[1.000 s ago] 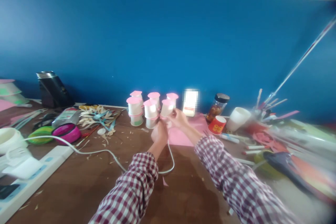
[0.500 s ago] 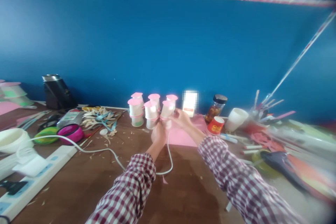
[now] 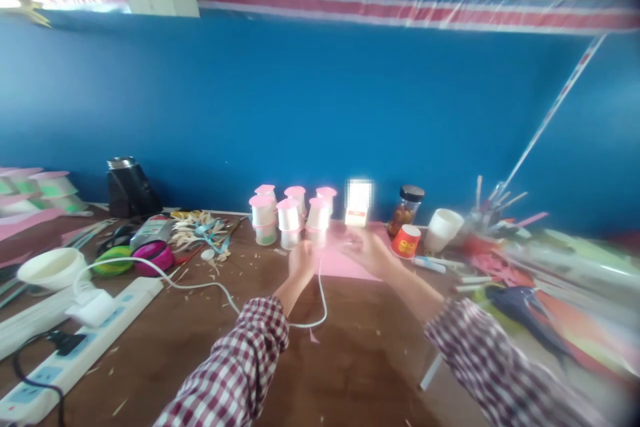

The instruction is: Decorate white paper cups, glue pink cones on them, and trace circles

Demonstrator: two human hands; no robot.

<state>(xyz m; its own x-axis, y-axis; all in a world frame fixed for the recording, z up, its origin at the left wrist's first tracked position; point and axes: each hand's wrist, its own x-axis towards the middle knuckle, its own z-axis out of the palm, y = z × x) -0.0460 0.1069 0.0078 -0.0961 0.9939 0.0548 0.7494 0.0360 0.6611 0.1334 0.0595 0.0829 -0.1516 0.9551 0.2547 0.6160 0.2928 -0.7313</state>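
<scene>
Centrally, a waisted stack of pale paper cups (image 3: 319, 215), capped with a flat pink disc, stands on the table (image 3: 350, 360) at the front right of a small cluster. Its upper half leans slightly. The left hand (image 3: 301, 257) is at its base, fingers curled in; blur hides whether it has hold of the stack. The right hand (image 3: 369, 250) hovers apart from it, fingers partly bent, over a smooth pink sheet (image 3: 345, 267); motion blur leaves unclear how far its fingers are parted or whether they pinch anything.

Beside and behind stand similar stacks (image 3: 289, 215), smooth-walled, with pink discs on top. A bright pixelated panel (image 3: 356, 217) sits behind the pink sheet. Rightward come a clear jar (image 3: 404, 213) with a black lid and amber contents, a glossy red tapered cup (image 3: 405, 241) and a white cylindrical vessel (image 3: 443, 229).

A slim white cable (image 3: 324, 297) loops across the brown tabletop. On the left lie a tangle of pale, curling strips (image 3: 190, 232), a round magenta object (image 3: 154, 257) and a long white plastic power strip (image 3: 107, 333).
</scene>
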